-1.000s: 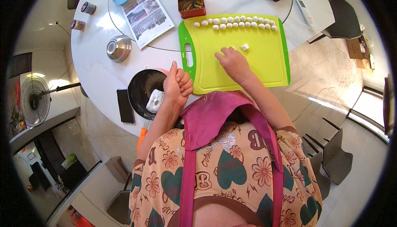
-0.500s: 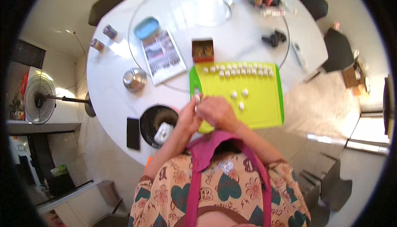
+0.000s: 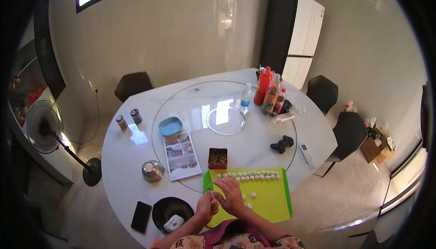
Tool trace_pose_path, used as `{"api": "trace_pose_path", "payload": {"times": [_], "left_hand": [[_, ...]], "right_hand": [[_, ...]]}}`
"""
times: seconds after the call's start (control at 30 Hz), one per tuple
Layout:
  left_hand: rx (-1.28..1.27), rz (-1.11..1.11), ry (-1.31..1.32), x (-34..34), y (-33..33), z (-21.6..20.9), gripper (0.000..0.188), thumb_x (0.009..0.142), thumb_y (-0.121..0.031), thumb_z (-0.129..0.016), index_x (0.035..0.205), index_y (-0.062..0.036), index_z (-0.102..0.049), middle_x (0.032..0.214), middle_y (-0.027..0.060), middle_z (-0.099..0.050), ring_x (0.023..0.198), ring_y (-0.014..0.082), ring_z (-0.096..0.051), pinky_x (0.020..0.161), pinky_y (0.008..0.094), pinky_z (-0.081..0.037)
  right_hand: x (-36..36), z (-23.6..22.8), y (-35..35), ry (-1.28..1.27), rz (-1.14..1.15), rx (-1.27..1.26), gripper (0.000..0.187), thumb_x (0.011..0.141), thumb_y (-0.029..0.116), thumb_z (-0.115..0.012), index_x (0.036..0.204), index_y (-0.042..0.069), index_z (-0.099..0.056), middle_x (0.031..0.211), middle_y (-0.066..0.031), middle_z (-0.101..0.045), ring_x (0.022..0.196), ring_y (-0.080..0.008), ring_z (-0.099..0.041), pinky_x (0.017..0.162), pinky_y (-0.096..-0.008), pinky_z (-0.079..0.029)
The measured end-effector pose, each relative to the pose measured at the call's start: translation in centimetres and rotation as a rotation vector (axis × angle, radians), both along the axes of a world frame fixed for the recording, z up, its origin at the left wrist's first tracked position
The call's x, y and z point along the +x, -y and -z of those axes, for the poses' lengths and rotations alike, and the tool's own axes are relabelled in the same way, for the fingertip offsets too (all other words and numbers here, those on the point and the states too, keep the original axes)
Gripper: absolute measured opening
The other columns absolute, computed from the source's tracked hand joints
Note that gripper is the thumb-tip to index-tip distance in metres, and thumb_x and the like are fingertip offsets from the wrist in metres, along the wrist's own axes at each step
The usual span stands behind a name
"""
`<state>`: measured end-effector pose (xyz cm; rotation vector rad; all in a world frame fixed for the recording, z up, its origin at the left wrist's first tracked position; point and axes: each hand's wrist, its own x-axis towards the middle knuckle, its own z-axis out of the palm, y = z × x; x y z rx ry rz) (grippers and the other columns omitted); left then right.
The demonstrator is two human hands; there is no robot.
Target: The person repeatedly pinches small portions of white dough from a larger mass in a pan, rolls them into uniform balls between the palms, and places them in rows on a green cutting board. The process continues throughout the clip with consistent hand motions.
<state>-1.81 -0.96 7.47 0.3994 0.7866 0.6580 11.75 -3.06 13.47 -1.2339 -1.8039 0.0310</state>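
My left hand (image 3: 207,206) is closed above the near left corner of the yellow-green cutting board (image 3: 270,201). A small white bit, like dough, shows at its fingertips. Against it, my right hand (image 3: 231,197) has its fingers stretched out and its thumb apart. Beyond my hands, small white balls (image 3: 258,177) line the board's far side in two rows. Loose white pieces (image 3: 253,195) lie right of my right hand, partly hidden by it. A black bowl (image 3: 159,210), left of my left forearm, holds a white lump or packet (image 3: 173,223) that I cannot make out.
Behind the board stands an open square tin (image 3: 218,159). To the left are a metal bowl (image 3: 152,171), printed sheet (image 3: 182,156), blue dish (image 3: 170,126) and black phone (image 3: 141,217). Bottles (image 3: 269,95), a game controller (image 3: 282,144) and a remote (image 3: 306,153) sit farther right.
The view has tilted up, bringing the far wall and fridge in. My right fingers, bunched over the left hand before, are now straightened. The loose pieces stay on the board.
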Motion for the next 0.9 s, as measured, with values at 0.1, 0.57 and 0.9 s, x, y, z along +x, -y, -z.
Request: {"api": "trace_pose_path", "payload": {"times": [0.1,0.57,0.9], "left_hand": [[0.243,0.025,-0.109,-0.1,-0.2,2.5,0.016,0.099,-0.027,-0.043,0.103,-0.014,-0.053,0.072,-0.0042,-0.045,0.055,0.0067,-0.045,0.045,0.0215,-0.034],[0.069,0.081,0.626,0.5,0.2,2.9,0.055,0.102,-0.041,-0.031,0.148,-0.0117,-0.027,0.152,0.0106,-0.032,0.141,0.0247,-0.027,0.118,0.0413,-0.019],[0.083,0.102,0.651,1.1,-0.1,3.4,0.056,0.102,-0.043,-0.03,0.148,-0.0125,-0.027,0.152,0.0103,-0.032,0.141,0.0265,-0.026,0.118,0.0428,-0.018]], "right_hand": [[-1.3,-0.4,-1.2,0.013,-0.074,0.054,0.04,0.084,0.023,-0.066,0.119,0.006,-0.059,0.116,-0.0129,-0.06,0.11,-0.033,-0.055,0.097,-0.0451,-0.041],[-4.2,3.9,-1.1,0.296,-0.372,-0.112,0.06,0.079,0.027,-0.054,0.137,0.01,-0.051,0.149,-0.0147,-0.037,0.142,-0.0333,-0.029,0.115,-0.0557,-0.016],[-4.8,2.3,-0.9,0.422,-0.421,-0.16,0.064,0.084,0.028,-0.059,0.144,0.014,-0.043,0.154,-0.017,-0.028,0.143,-0.0347,-0.024,0.113,-0.0557,-0.02]]}}
